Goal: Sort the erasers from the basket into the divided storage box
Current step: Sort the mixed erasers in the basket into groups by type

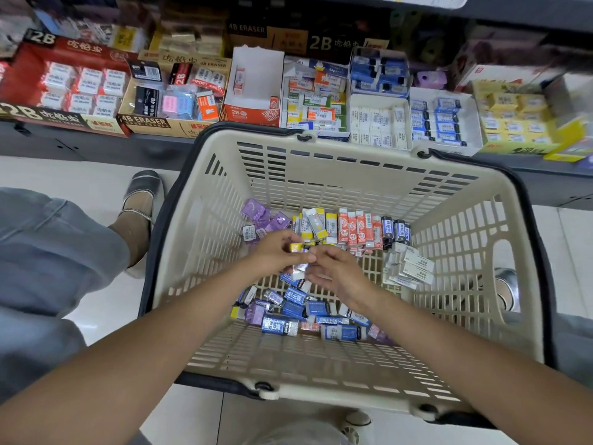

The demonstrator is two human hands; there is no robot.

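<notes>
Erasers (296,252) in both hands, basket (321,162).

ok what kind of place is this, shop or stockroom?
Most likely a stationery shop aisle. Open display boxes of packaged erasers line a low shelf, some printed 2B and 4B ERASER, and a plastic shopping basket of mixed erasers sits on the tiled floor.

"2B" — red box (64,75), "4B ERASER" — carton (144,122)
</notes>
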